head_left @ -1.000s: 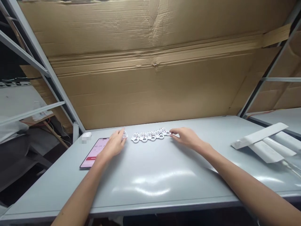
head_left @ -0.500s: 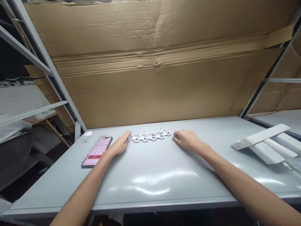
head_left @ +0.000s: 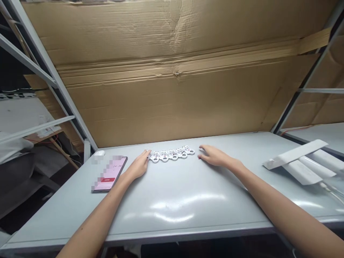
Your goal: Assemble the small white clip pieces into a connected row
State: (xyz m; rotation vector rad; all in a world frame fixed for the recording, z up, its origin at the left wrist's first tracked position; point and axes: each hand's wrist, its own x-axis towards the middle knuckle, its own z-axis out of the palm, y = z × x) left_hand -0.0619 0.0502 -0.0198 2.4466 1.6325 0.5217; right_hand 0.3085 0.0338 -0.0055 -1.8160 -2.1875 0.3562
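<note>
Several small white flat pieces with a ring at one end and dark printed marks (head_left: 173,154) lie overlapping in a slightly curved row on the grey table (head_left: 174,193). At the row's left end rests my left hand (head_left: 139,165), fingers stretched out and touching the leftmost piece, which it partly covers. My right hand (head_left: 216,156) is just past the right end of the row, apart from it. Its thumb and index finger are spread, and nothing shows between them.
A phone with a pink timer screen (head_left: 111,175) lies left of my left hand. Behind it is a small white rounded object (head_left: 100,153). White box-like covers with a cable (head_left: 303,163) stand at the right. Cardboard (head_left: 174,107) walls off the back between metal posts.
My right hand has opened, its thumb and index finger moving apart. My left hand stays at the row's left end. The view has shifted slightly.
</note>
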